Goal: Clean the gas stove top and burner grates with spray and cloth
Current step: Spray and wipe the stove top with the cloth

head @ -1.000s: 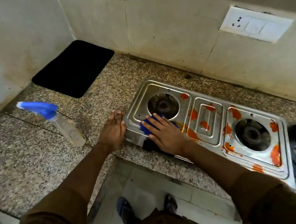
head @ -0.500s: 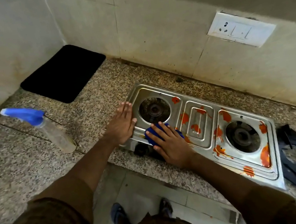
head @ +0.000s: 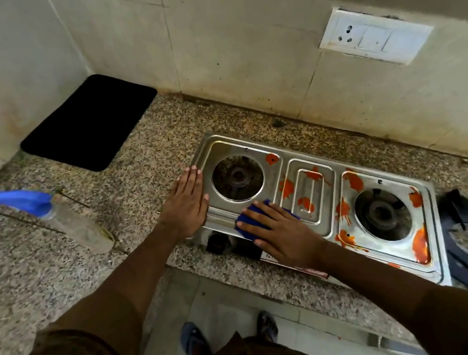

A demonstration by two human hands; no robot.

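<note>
Head view showed the flat left hand (head: pixel 186 207) had slid up the steel two-burner gas stove's (head: pixel 317 195) left edge. The right hand (head: pixel 280 231), fingers spread, pressed the blue cloth (head: pixel 264 205) onto its front rim, so orange stains remained rightward.

Left hand (head: pixel 186 205), flat on the granite just beside the steel two-burner stove (head: pixel 314 195) a second ago, now lies fingers straight along the stove's left rim, fingertips reaching further toward the far edge. Right hand (head: pixel 280 231) pressing the blue cloth (head: pixel 263 218) has slid rightward along the near strip, from below the left burner toward the centre panel's near-left corner.
</note>
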